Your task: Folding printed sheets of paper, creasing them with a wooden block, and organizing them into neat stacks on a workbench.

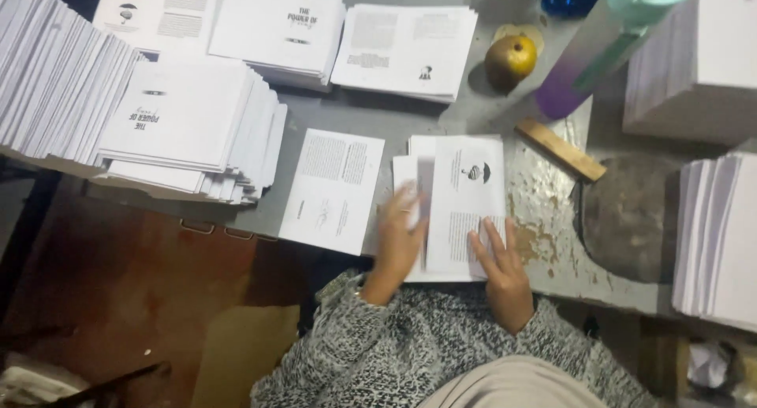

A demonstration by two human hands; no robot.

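Pressing down from both sides, the two hands work a small pile of printed sheets that lies on the grey table, at its near edge in front of the person. The left hand lies flat on the left part of the pile, fingers spread and slightly blurred, gripping nothing. The right hand rests palm down on the lower right corner of the top sheet, fingers stretched forward and a little apart, also not pinching anything. Both arms wear grey speckled knit sleeves.

Just left of the pile lies a single printed sheet, overhanging the table edge. Farther left sits a fanned stack of folded white booklets, with more stacks along the far side. Beyond the pile stand a yellow-brown fruit and a tilted purple-and-green bottle. A wooden block lies on the table's worn, peeling patch, right of the pile. Tall paper stacks fill the right edge.
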